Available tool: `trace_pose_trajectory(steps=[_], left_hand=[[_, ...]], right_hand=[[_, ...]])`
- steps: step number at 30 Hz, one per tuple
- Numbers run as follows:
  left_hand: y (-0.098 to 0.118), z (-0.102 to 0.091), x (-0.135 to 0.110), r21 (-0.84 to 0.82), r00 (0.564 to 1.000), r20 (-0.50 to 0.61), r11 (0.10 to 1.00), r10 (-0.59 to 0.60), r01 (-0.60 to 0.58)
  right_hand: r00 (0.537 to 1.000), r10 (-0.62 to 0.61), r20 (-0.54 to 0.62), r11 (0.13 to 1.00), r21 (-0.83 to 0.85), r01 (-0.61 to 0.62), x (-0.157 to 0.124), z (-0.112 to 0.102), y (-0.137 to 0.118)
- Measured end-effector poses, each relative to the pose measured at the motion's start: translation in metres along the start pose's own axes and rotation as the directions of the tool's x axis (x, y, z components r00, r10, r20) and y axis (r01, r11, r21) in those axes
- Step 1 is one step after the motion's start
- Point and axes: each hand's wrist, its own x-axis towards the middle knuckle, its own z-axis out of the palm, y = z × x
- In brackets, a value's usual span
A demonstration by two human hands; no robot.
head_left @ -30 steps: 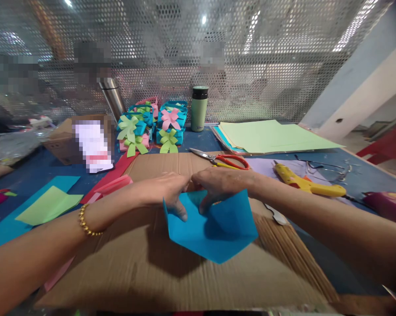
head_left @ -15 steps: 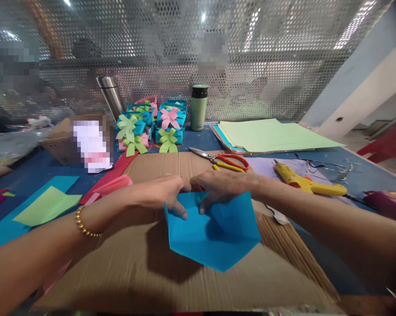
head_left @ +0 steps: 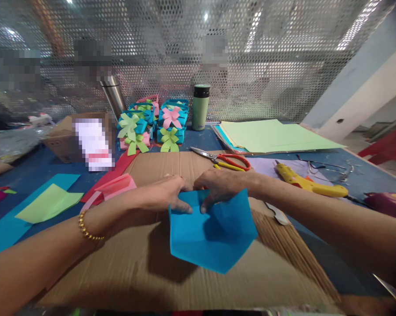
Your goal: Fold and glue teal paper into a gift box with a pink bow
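Note:
A folded sheet of blue paper (head_left: 214,239) is held just over the cardboard (head_left: 119,267), its sides bent up and its near edge coming to a point. My left hand (head_left: 171,193) grips the far left part of the paper, thumb on the inner face. Close beside it, my right hand (head_left: 217,186) pinches the far edge in the same way. The fingers of both hands are hidden behind the paper. Left of my left wrist lies a folded pink paper piece (head_left: 119,186).
Red-handled scissors (head_left: 232,160) and a yellow glue gun (head_left: 306,180) lie beyond my right arm. Several small paper baskets with bows (head_left: 170,123) stand at the back, beside a green tumbler (head_left: 200,107). Green sheets (head_left: 270,136) are stacked at the back right.
The blue paper has tilted and turned slightly, its right side shifting inward. Both hands keep their hold on the far edge. More of the pink piece shows beside my left forearm.

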Motion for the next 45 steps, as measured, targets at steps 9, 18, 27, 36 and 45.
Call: trace_pose_trajectory(steps=[9, 18, 27, 36, 45], left_hand=[[0.0, 0.001, -0.002, -0.058, 0.998, -0.022, 0.997, 0.055, -0.056], [-0.006, 0.01, -0.001, -0.16, 0.992, -0.117, 0.987, -0.046, 0.027], [-0.003, 0.006, 0.0, -0.091, 0.999, -0.044, 0.996, -0.021, 0.017], [-0.006, 0.005, 0.002, -0.037, 0.999, -0.02, 0.999, -0.034, 0.033], [-0.004, 0.004, 0.001, -0.022, 1.0, -0.022, 1.0, -0.01, 0.01]], right_hand=[[0.998, 0.053, 0.014, 0.998, -0.014, -0.053, -0.004, -0.003, -0.013], [0.996, 0.079, 0.041, 0.994, 0.075, -0.082, -0.013, -0.009, -0.027], [0.999, 0.026, 0.043, 0.992, 0.121, -0.031, -0.009, -0.009, -0.018], [1.0, -0.027, 0.002, 0.986, 0.167, 0.026, -0.011, -0.007, -0.016], [0.999, -0.035, -0.003, 0.998, 0.056, 0.035, -0.011, -0.012, -0.02]])
